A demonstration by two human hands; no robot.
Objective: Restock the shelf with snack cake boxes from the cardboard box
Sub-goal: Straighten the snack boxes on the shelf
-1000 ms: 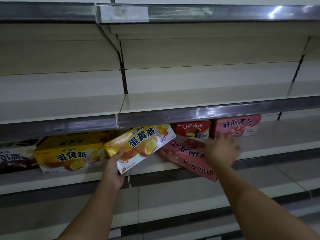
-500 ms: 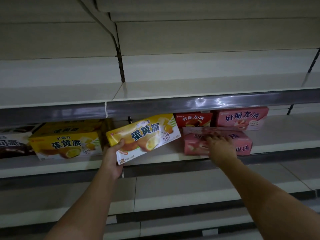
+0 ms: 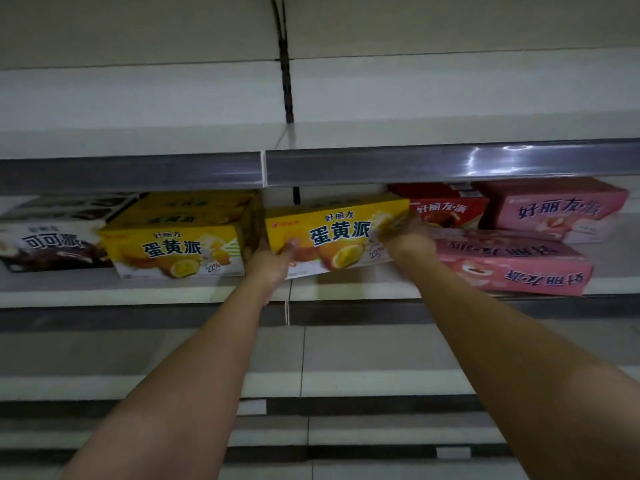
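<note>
1. Both hands now hold the yellow box (image 3: 337, 233): the left hand (image 3: 273, 259) grips its lower left corner, and the right hand (image 3: 403, 233), which a second ago was on the upside-down pink box (image 3: 512, 263), clasps its right end.
2. The box has levelled out, front facing out, so placing looks close.
3. It sits in the gap between the yellow stack (image 3: 176, 244) on the left and the red box (image 3: 446, 209) on the right.
4. The shelf rail (image 3: 450, 164) above hangs close; headroom is tight.
</note>
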